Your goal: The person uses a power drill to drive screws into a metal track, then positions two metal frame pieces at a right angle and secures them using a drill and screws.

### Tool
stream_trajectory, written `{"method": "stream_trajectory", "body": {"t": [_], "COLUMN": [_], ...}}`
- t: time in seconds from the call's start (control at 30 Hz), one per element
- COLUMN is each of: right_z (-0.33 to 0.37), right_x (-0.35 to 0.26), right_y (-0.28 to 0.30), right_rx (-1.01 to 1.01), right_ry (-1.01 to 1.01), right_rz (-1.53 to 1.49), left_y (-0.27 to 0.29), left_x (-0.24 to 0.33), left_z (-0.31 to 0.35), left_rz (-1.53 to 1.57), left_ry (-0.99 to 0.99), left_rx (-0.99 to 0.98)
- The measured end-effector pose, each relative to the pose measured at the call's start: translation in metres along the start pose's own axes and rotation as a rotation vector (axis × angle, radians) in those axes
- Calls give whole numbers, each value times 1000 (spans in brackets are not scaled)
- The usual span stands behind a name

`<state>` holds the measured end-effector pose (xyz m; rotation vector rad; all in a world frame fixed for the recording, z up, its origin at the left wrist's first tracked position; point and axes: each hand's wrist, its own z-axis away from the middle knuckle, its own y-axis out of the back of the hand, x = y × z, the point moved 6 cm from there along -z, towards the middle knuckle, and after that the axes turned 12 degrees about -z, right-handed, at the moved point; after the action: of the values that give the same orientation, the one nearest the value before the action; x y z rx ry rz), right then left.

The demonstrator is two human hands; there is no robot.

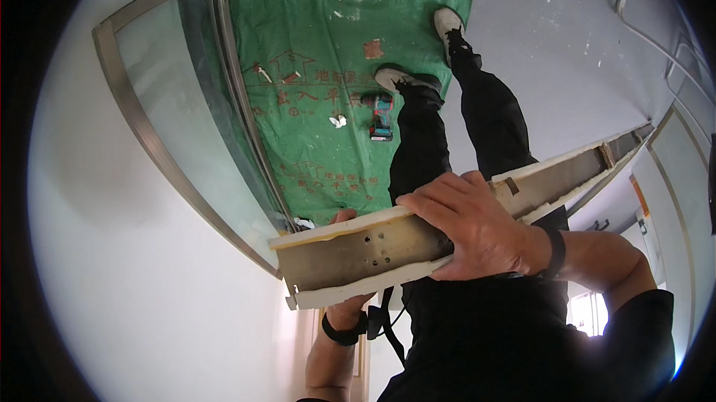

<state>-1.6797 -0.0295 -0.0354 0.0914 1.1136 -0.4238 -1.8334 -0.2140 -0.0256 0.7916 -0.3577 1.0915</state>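
The right hand (477,230) is spread across the width of a long metal channel (350,260), its fingers bent over the far edge and the heel of the palm by the near one, clasping it around the middle. The left hand (349,311) is cupped under the channel near its left end; a fingertip shows past the far edge, so it seems to hold from below, though how tightly cannot be told. The channel lies slantwise before the person's waist and legs, held above the floor, its hollow side up.

It looks stiff and fairly light for its length, but long enough to tip or twist if held at one end only. The pale crust (373,277) along both edges looks brittle and likely to crumble, and bare rims could be sharp; a wide grip, one hand at the middle and one under the end, suits it best.

Beyond, a teal and black power drill (381,118) lies on a green floor sheet (328,145) with scattered scraps, near the person's pale shoes (395,77). A metal-framed glass panel (168,81) stands to the left.

The left palm and most of its fingers are hidden, as is the channel's underside. Its far right end shrinks near the wall; whether they touch is unclear.
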Motion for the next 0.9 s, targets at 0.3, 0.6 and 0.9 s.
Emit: {"method": "stream_trajectory", "body": {"t": [0.3,0.6,0.9], "right_z": [1,0,-2], "right_x": [-1,-1,0], "right_y": [1,5,5], "right_rx": [19,77,67], "right_ry": [6,39,36], "right_rz": [10,3,9], "left_y": [-2,-5,-1], "left_x": [0,-2,6], "left_z": [3,2,-4], "left_rz": [59,97,-19], "left_ry": [-4,14,-32], "left_rx": [95,66,59]}}
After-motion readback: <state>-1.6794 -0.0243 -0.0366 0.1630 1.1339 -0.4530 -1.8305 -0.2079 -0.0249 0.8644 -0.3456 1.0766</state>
